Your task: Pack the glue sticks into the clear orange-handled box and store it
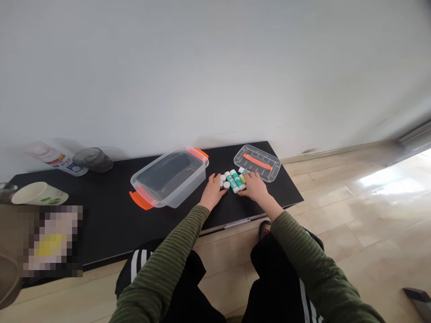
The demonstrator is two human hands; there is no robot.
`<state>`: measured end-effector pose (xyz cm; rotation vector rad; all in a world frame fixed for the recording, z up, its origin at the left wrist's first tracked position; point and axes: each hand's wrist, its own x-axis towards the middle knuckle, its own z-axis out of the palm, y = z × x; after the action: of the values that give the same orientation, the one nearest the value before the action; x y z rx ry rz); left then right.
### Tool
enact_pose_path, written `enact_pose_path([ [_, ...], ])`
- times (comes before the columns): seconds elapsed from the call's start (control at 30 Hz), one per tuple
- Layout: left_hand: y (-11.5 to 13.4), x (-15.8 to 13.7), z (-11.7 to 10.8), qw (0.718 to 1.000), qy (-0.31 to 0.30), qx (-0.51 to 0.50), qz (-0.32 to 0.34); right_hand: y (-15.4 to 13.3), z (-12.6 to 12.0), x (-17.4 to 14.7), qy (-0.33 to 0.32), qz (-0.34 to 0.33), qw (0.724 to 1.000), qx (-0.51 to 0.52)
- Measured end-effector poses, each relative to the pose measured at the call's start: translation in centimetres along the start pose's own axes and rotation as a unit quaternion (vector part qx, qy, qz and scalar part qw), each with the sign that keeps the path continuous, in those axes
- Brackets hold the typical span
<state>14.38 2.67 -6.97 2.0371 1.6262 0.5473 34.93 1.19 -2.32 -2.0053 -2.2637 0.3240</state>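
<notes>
Small green glue sticks (235,180) with white caps sit together on the black table between my hands. Some lie on their sides, showing green labels, while a few white round ends (226,185) face up beside my left hand. My left hand (213,192) curves around the left side of the group, thumb and fingers against it. From the right, my right hand (255,187) closes its fingers on the glue sticks at that end, hiding part of them. A clear plastic box (170,177) with orange handles stands open to the left. Its apparent clear lid (257,162) lies behind my right hand.
The black tabletop (117,220) runs along a white wall. At its left are a paper cup (40,194), a dark glass (93,159), a white spray can (60,159) and a pixelated patch. The table's right edge is just beyond the lid.
</notes>
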Motion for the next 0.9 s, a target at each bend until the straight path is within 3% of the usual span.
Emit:
enact_pose_path([
  [0.17,1.2,-1.5,-2.0,0.999,0.012,0.028,0.034,1.0,-1.9,-0.9,0.018,0.018,0.999,0.038],
  [0.3,2.8,-3.7,-3.8,0.997,0.028,0.020,0.066,-0.1,-2.1,-2.0,0.008,-0.042,0.993,0.108],
  [0.37,3.2,-5.0,-4.9,0.998,-0.007,-0.004,0.066,-0.9,-2.1,-3.0,-0.041,-0.085,0.990,0.102],
  [0.43,3.3,-6.3,-6.2,0.989,-0.119,-0.065,0.066,-1.4,-2.3,-4.3,-0.140,-0.139,0.975,0.105],
  [0.47,3.3,-6.9,-7.0,0.969,-0.206,-0.117,0.073,-1.6,-2.7,-5.0,-0.207,-0.172,0.955,0.124],
  [0.5,3.2,-7.5,-7.8,0.930,-0.309,-0.182,0.086,-1.7,-3.1,-5.7,-0.279,-0.206,0.924,0.158],
  [0.57,3.1,-8.4,-9.4,0.814,-0.477,-0.310,0.118,-1.6,-4.4,-6.7,-0.397,-0.269,0.838,0.260],
  [0.6,3.1,-8.7,-10.0,0.766,-0.514,-0.362,0.133,-1.6,-5.1,-7.0,-0.428,-0.291,0.794,0.318],
  [0.67,3.2,-8.9,-10.7,0.722,-0.486,-0.470,0.147,-1.6,-6.2,-7.2,-0.421,-0.318,0.726,0.441],
  [0.77,3.5,-7.7,-10.4,0.715,-0.335,-0.606,0.093,-1.8,-6.6,-6.5,-0.286,-0.292,0.667,0.623],
  [0.83,3.6,-6.2,-9.6,0.729,-0.292,-0.619,0.008,-1.9,-6.2,-5.4,-0.223,-0.214,0.661,0.684],
  [0.9,3.6,-4.7,-8.6,0.748,-0.301,-0.587,-0.075,-2.1,-5.5,-4.1,-0.228,-0.114,0.691,0.677],
])
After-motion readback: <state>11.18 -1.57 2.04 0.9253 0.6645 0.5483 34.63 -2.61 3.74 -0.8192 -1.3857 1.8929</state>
